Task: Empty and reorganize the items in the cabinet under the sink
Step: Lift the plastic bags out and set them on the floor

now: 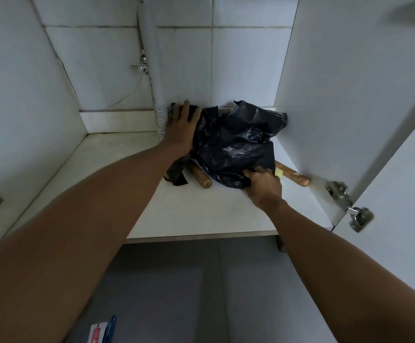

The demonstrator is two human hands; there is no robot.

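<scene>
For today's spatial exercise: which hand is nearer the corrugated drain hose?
Left. The left hand rests on the black bag right beside the drain hose; the right hand grips the bag's near edge, farther away.

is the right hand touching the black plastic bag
Touching. The head view shows the right hand with its fingers curled into the near edge of the black plastic bag, gripping a fold on the cabinet floor.

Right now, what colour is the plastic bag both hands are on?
Black, glossy: the plastic bag, clearest in the head view.
</scene>
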